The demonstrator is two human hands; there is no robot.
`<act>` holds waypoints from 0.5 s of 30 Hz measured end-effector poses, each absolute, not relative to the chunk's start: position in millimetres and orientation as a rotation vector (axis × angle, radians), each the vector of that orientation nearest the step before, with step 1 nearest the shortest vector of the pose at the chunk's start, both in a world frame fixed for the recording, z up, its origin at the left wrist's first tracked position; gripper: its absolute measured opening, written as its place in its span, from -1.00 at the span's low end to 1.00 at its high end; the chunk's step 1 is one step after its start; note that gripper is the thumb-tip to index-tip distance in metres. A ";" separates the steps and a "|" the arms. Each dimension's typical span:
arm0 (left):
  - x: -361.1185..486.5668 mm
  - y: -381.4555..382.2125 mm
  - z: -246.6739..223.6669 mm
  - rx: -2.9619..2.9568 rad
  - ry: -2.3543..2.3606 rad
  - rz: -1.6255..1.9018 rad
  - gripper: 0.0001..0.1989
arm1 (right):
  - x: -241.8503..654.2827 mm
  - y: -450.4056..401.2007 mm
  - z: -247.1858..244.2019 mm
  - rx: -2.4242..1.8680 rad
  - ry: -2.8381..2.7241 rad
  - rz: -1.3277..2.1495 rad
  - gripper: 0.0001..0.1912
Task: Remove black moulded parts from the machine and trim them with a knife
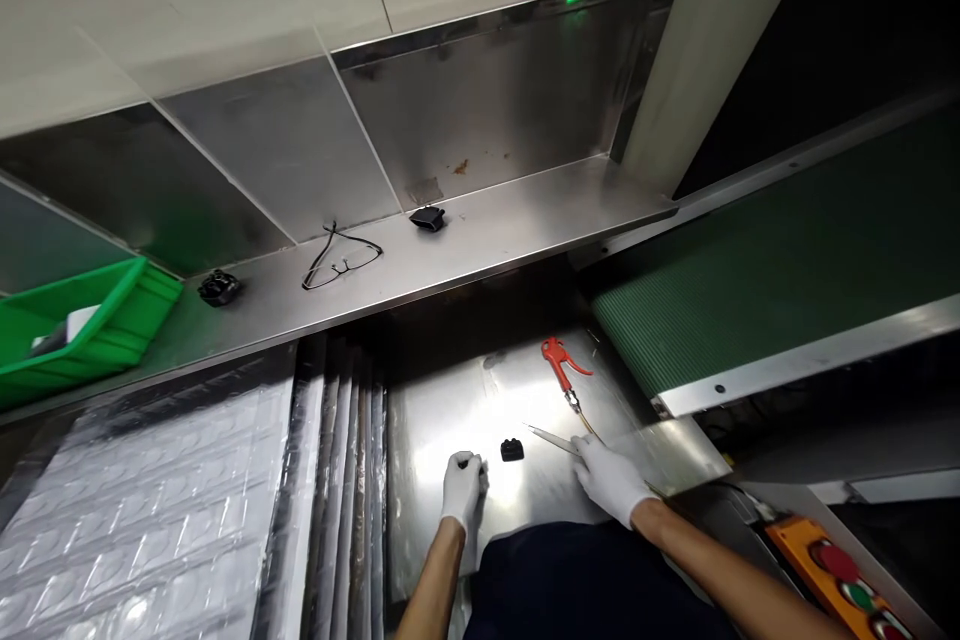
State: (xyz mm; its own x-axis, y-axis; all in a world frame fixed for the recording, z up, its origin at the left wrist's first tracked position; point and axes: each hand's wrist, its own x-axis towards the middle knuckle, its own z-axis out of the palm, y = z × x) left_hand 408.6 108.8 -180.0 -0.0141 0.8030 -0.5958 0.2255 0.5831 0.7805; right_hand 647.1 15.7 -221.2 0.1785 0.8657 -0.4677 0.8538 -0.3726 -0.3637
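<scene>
My left hand [460, 492], in a white glove, is closed above the metal worktop [420, 400], with a small black part [464, 463] showing between its fingers. To its right a black plastic piece [511, 449] lies on the metal, apart from both hands. My right hand [611, 478], also gloved, grips a slim pale pen-like tool [553, 439] whose thin tip points left, toward that piece. Beyond the right hand lies a red air blow gun [559, 365] with its hose running back under the hand.
Stacked clear plastic trays [172, 480] stand at left. A metal shelf [495, 230] runs behind, bearing a green bin [142, 320], glasses [341, 268] and black pieces [428, 218]. A green conveyor belt [787, 250] and an orange button box [832, 570] are at right.
</scene>
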 end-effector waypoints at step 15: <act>484.8 9.2 27.5 0.039 0.644 1.125 -0.70 | 663.5 64.2 -263.4 -2.227 -2.169 1.326 -0.71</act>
State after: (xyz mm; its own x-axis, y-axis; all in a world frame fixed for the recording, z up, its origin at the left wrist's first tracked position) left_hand 484.8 9.2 27.5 0.2712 0.8459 -0.4592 -0.8241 0.4506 0.3433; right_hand 663.5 64.2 -263.4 -0.1158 0.7414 -0.6610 0.9262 -0.1598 -0.3415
